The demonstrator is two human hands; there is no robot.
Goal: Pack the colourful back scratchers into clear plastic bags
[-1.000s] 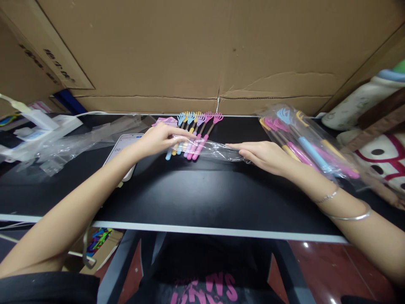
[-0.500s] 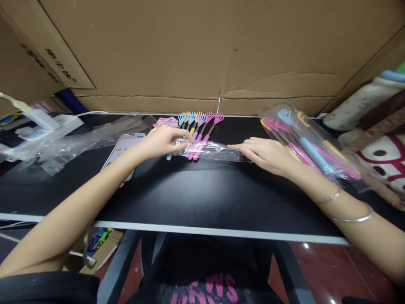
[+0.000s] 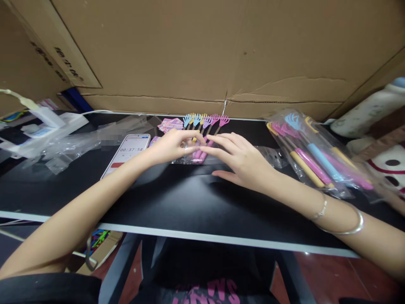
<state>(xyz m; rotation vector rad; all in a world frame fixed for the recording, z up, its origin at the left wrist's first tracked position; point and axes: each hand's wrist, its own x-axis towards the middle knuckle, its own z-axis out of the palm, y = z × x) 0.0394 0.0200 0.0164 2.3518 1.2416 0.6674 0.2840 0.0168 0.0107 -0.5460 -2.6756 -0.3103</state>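
Left hand (image 3: 174, 147) is held just above centre of frame – forearm run diagonally up from the lower left, back of hand turned up, wrist near straight. Index finger is arched and thumb laid under it, tips nearly closed together over a clear bag (image 3: 181, 161); whether any film is pinched between them cannot be told.

Right hand (image 3: 247, 162) is brought in from the lower right, palm down. Fingers are stretched toward the left and slightly spread, thumb held well apart below them – hand mostly open, nothing seen gripped. Its leading fingertips are placed just beside the left fingertips; contact cannot be confirmed. A bracelet (image 3: 321, 211) and a bangle (image 3: 359, 223) are worn on the right forearm.

Scratchers (image 3: 206, 122) are laid side by side at upper centre, heads pointed up the frame, handles partly covered by the hands and film. Bagged scratchers (image 3: 316, 156) are set at the right of the frame. Phone (image 3: 126, 147) is partly covered by the left forearm, timer shown at 00:37:58.
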